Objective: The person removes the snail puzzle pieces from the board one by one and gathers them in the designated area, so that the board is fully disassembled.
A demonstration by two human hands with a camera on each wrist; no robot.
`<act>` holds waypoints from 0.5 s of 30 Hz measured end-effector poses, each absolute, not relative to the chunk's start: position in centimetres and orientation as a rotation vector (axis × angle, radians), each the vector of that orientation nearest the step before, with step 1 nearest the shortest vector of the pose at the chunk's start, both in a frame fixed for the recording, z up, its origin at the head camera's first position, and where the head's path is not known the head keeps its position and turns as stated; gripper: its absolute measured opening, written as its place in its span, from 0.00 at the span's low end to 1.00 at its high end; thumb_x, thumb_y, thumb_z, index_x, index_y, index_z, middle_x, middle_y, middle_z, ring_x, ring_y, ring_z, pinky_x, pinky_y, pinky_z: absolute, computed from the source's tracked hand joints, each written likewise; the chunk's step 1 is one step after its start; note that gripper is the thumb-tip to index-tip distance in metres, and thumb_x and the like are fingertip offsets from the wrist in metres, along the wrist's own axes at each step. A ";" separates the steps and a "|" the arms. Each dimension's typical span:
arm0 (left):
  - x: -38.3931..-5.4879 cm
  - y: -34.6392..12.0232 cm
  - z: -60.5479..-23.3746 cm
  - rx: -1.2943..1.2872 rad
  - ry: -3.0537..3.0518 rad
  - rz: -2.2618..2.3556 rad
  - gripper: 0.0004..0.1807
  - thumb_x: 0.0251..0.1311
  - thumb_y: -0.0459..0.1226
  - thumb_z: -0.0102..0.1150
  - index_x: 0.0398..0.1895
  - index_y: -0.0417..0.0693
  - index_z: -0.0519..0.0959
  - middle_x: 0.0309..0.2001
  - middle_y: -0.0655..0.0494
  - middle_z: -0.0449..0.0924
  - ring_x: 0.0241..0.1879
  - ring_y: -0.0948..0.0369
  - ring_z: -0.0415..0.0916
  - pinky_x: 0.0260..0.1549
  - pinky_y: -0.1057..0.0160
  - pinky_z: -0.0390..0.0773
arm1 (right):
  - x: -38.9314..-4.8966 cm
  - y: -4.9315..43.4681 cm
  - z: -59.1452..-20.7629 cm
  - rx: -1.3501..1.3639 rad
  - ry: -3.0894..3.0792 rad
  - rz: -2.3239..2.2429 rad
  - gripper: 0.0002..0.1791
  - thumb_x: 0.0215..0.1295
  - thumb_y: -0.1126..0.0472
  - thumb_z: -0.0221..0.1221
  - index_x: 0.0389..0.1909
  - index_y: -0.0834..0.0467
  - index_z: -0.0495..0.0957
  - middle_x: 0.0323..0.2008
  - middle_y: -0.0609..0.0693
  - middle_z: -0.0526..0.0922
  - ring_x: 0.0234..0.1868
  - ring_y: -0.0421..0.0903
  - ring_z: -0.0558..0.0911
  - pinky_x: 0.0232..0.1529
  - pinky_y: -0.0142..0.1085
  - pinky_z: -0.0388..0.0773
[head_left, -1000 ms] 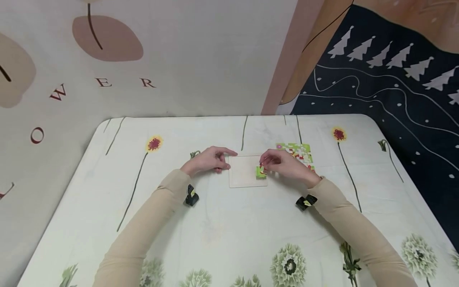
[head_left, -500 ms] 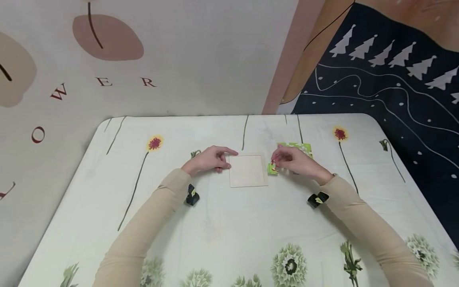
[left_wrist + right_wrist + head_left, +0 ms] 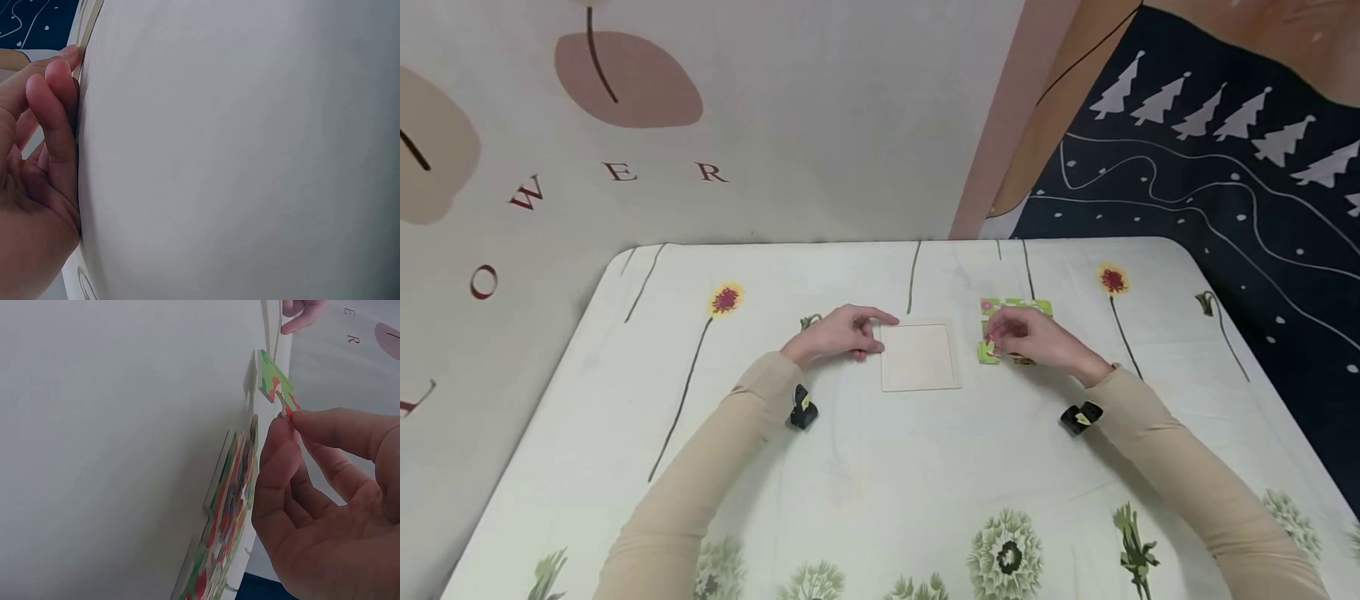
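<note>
My right hand (image 3: 1036, 337) pinches a green, red and white jigsaw puzzle piece (image 3: 987, 353) between thumb and fingertip; the right wrist view shows the piece (image 3: 270, 375) tilted off the table. Under and behind that hand lies a group of fitted puzzle pieces (image 3: 1015, 303), partly hidden. A pale, square puzzle board (image 3: 921, 358) with a thin rim lies to the left, bare. On its left side rests my left hand (image 3: 838, 335): the index finger reaches the top left corner and the thumb touches the left edge. In the left wrist view its other fingers (image 3: 53, 119) are bent.
A white cloth (image 3: 880, 467) printed with flowers covers the table. Behind it hangs a pale fabric backdrop (image 3: 835, 125), with a dark blue one (image 3: 1195, 192) on the right. Each wrist wears a small black camera, such as the right one (image 3: 1081, 417).
My right hand has moved right with the pinched puzzle piece, from over the board's right edge to beside the fitted pieces. My left hand has stayed at the board.
</note>
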State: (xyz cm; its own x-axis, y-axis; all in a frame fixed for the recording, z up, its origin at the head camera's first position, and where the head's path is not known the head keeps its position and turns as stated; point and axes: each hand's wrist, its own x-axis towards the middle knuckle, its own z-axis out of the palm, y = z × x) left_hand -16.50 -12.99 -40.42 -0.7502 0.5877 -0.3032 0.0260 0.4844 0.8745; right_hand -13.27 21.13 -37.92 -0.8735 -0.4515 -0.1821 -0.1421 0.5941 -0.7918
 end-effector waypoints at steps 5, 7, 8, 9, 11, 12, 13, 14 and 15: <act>-16.5 -12.8 -40.3 0.499 2.153 1.253 0.27 0.62 0.30 0.63 0.66 0.47 0.75 0.24 0.56 0.74 0.20 0.63 0.74 0.29 0.69 0.76 | -13.4 21.6 -38.0 -0.465 2.468 -1.177 0.09 0.66 0.72 0.56 0.46 0.65 0.79 0.41 0.62 0.82 0.38 0.44 0.78 0.34 0.31 0.75; -16.5 -12.8 -40.4 0.492 2.159 1.247 0.27 0.62 0.30 0.64 0.66 0.47 0.75 0.24 0.56 0.74 0.20 0.63 0.75 0.29 0.69 0.76 | -13.4 21.7 -38.2 -0.464 2.473 -1.176 0.09 0.66 0.72 0.55 0.45 0.65 0.79 0.41 0.62 0.82 0.38 0.44 0.78 0.34 0.31 0.76; -16.5 -12.8 -40.4 0.491 2.160 1.244 0.27 0.62 0.30 0.63 0.66 0.47 0.75 0.24 0.56 0.74 0.20 0.64 0.75 0.29 0.69 0.76 | -13.4 21.8 -38.2 -0.468 2.474 -1.174 0.09 0.66 0.72 0.55 0.45 0.65 0.79 0.41 0.62 0.82 0.38 0.44 0.78 0.34 0.31 0.76; -16.5 -12.8 -40.4 0.489 2.163 1.240 0.27 0.62 0.30 0.63 0.66 0.47 0.75 0.24 0.56 0.74 0.20 0.64 0.75 0.29 0.69 0.76 | -13.4 21.8 -38.3 -0.470 2.475 -1.172 0.09 0.66 0.72 0.56 0.45 0.65 0.79 0.40 0.61 0.82 0.38 0.44 0.78 0.34 0.31 0.76; -16.6 -12.8 -40.5 0.489 2.166 1.234 0.27 0.62 0.30 0.63 0.66 0.47 0.75 0.24 0.56 0.75 0.20 0.64 0.75 0.29 0.69 0.76 | -13.4 21.9 -38.3 -0.464 2.475 -1.167 0.09 0.66 0.72 0.56 0.45 0.64 0.79 0.40 0.61 0.82 0.37 0.44 0.78 0.34 0.30 0.76; -16.6 -12.8 -40.5 0.491 2.167 1.232 0.27 0.62 0.30 0.63 0.66 0.47 0.74 0.24 0.56 0.75 0.20 0.64 0.75 0.29 0.69 0.76 | -13.4 21.9 -38.3 -0.464 2.477 -1.162 0.09 0.66 0.72 0.56 0.45 0.64 0.79 0.40 0.60 0.82 0.37 0.45 0.78 0.34 0.30 0.76; -16.6 -12.9 -40.5 0.494 2.168 1.232 0.27 0.62 0.30 0.63 0.66 0.46 0.74 0.24 0.57 0.75 0.20 0.65 0.75 0.29 0.69 0.76 | -13.4 21.9 -38.4 -0.464 2.480 -1.155 0.09 0.66 0.72 0.56 0.45 0.64 0.79 0.40 0.60 0.82 0.37 0.45 0.78 0.34 0.30 0.75; -16.5 -12.9 -40.5 0.496 2.168 1.232 0.27 0.62 0.30 0.63 0.66 0.46 0.74 0.24 0.57 0.75 0.20 0.65 0.75 0.29 0.69 0.76 | -13.4 22.0 -38.4 -0.464 2.484 -1.148 0.09 0.66 0.72 0.56 0.45 0.64 0.80 0.39 0.60 0.82 0.37 0.45 0.77 0.33 0.31 0.75; -16.5 -12.9 -40.5 0.497 2.169 1.233 0.27 0.62 0.30 0.63 0.66 0.46 0.74 0.24 0.57 0.75 0.20 0.65 0.75 0.29 0.69 0.76 | -13.4 22.0 -38.5 -0.464 2.489 -1.141 0.09 0.66 0.72 0.56 0.45 0.64 0.80 0.39 0.59 0.82 0.37 0.45 0.77 0.33 0.30 0.75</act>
